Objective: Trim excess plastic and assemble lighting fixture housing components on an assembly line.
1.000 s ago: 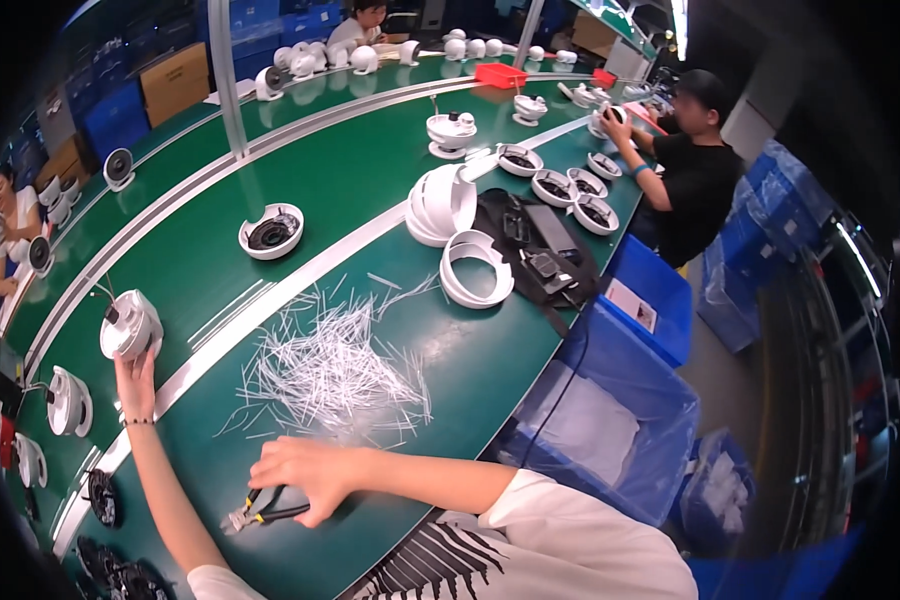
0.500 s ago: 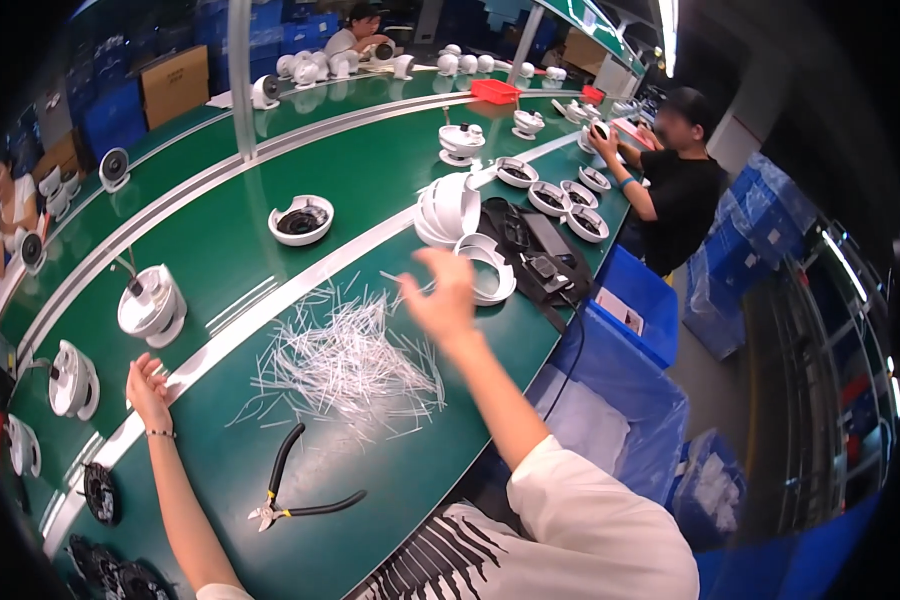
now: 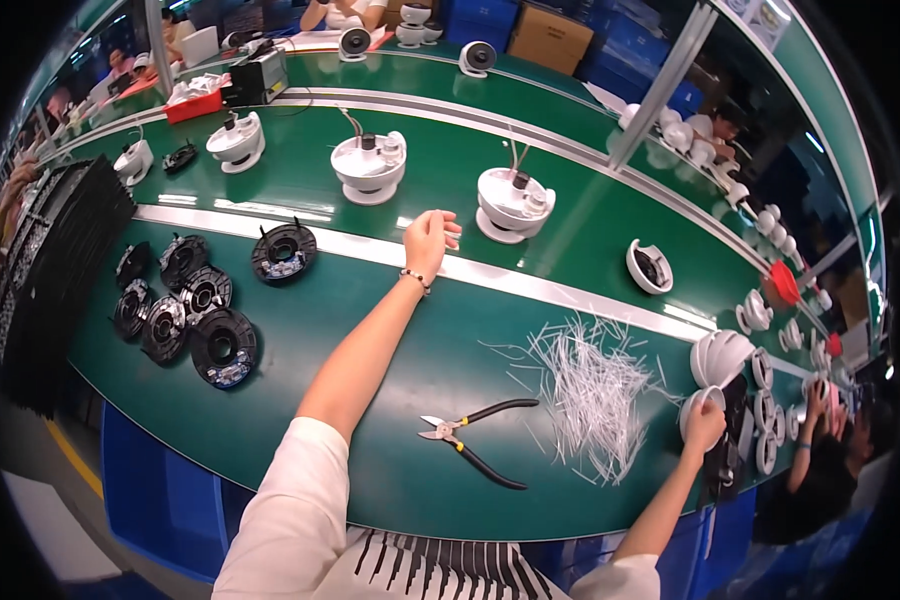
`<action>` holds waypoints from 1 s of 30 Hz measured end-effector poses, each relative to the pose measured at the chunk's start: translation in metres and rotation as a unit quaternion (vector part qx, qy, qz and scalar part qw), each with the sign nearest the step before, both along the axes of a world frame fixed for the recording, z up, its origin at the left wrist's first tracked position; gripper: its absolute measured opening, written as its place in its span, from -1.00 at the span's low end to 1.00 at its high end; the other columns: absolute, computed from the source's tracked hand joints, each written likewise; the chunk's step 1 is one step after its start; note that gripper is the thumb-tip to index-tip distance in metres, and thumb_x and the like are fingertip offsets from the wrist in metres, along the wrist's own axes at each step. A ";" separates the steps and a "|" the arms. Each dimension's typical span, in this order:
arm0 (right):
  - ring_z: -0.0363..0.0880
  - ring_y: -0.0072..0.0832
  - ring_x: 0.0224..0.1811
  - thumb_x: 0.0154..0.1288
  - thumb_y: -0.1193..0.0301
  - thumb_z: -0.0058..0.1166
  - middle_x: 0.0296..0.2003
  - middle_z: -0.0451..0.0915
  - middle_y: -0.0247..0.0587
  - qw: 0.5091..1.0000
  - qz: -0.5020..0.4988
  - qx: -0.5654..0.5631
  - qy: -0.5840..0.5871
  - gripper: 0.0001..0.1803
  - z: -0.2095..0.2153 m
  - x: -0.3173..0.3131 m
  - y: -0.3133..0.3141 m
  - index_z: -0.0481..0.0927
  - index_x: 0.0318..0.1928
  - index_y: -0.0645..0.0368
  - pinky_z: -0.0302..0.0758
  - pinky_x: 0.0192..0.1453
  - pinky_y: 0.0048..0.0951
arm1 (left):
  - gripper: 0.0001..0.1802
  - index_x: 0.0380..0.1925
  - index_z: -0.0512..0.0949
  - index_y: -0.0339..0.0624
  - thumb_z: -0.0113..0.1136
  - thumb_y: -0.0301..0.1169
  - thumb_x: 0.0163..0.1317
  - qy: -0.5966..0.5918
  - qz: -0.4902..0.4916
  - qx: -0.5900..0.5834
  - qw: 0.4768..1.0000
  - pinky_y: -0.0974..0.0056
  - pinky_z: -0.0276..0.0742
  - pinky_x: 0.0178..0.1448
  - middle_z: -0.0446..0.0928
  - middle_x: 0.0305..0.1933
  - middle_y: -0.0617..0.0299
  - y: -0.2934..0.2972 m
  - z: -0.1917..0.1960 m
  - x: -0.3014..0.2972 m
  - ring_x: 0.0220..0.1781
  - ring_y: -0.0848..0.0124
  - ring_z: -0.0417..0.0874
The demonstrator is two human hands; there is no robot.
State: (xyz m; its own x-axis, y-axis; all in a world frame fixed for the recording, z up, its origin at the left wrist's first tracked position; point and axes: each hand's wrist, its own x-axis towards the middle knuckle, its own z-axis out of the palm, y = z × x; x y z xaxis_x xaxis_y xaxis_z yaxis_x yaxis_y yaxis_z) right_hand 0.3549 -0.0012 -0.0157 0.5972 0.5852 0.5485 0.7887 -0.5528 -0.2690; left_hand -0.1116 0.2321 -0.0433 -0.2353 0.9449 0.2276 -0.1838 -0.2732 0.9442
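While the right hand (image 3: pixel 705 426) is closed on the white ring (image 3: pixel 687 409), the left hand (image 3: pixel 427 243) is part-open, fingers loosely bent, with nothing visible in its grasp. It overlaps the pale rail (image 3: pixel 560 288) in view; contact cannot be confirmed.

Ring position: right part of the table (image 3: pixel 370 480), just beside the stacked covers (image 3: pixel 722 358). Whether it is lifted or resting cannot be told.

For a sound hold, pinch the rim between thumb and fingers, apply even pressure, and draw the ring clear of the covers without scraping. Guard the smooth white finish against the cutters (image 3: pixel 447 429).

The cutters lie flat between the forearms: bare metal blades, black handles spread wide, yellow bands near the pivot. Beside them, the strips (image 3: pixel 592 405) form a loose, tangled pile, thin and white.

Beyond the rail, the nearest housing (image 3: pixel 515 205) is glossy, white and bowl-shaped on a round foot, with wires upright. At far left on the table, seven dark discs (image 3: pixel 224 348) show open centres and rough, ribbed faces.
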 end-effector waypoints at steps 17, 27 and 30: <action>0.51 -0.40 -0.44 -0.23 0.57 0.10 -0.49 0.52 -0.25 0.663 0.745 0.072 -0.022 -0.80 0.054 -0.270 -0.051 0.52 -0.44 0.19 0.47 -0.28 -0.38 | -0.75 -0.17 0.37 -0.23 -0.12 -0.32 0.22 -0.135 0.136 -0.018 0.981 0.53 0.32 -0.68 0.52 -0.34 0.18 0.010 -0.001 -0.037 -0.57 0.54 0.52; 0.49 -0.43 -0.35 -0.18 0.55 0.05 -0.44 0.51 -0.29 0.597 0.802 -0.023 -0.009 -0.82 0.045 -0.280 -0.073 0.50 -0.43 0.23 0.43 -0.15 -0.35 | -0.62 -0.26 0.49 -0.17 0.13 -0.37 -0.20 0.584 0.257 0.037 0.769 0.19 0.37 0.03 0.49 -0.21 0.05 -0.029 0.049 -0.175 -0.07 0.13 0.43; 0.44 -0.42 -0.28 -0.18 0.48 -0.02 -0.37 0.47 -0.26 0.534 0.840 -0.095 -0.033 -0.87 0.046 -0.282 -0.076 0.48 -0.50 0.23 0.36 -0.02 -0.31 | -0.47 -0.07 0.38 -0.18 0.08 -0.35 -0.16 0.702 0.144 -0.225 0.660 0.17 0.35 0.11 0.39 0.00 0.00 -0.029 0.041 -0.245 0.02 0.14 0.43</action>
